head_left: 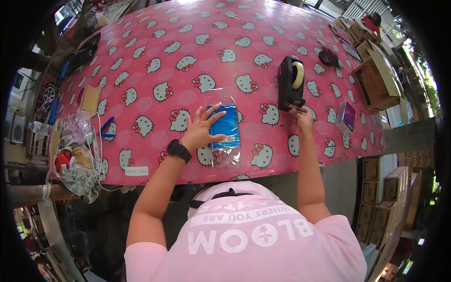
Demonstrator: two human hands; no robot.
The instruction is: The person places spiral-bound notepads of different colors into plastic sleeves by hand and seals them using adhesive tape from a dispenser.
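My left hand (pixel 204 130) lies with spread fingers over a blue notebook (pixel 225 123), pressing on its left part. A clear plastic sleeve (pixel 224 157) surrounds the notebook and sticks out past its top and bottom. To the right stands a black tape dispenser (pixel 285 84) with a roll of pale tape (pixel 298 75) in it. My right hand (pixel 304 117) is at the dispenser's near end, thumb and fingers pinched together at the cutter on the tape's end. The strip between the fingertips is barely visible. A black watch is on my left wrist.
Blue-handled pliers (pixel 108 126), a white label strip (pixel 136 171) and a cloth bag with plastic wrap (pixel 80 176) are on the left. At right are a purple stack of small booklets (pixel 346 116), a dark round object (pixel 329 57) and cardboard boxes (pixel 378 80). The pink tablecloth's near edge curves before me.
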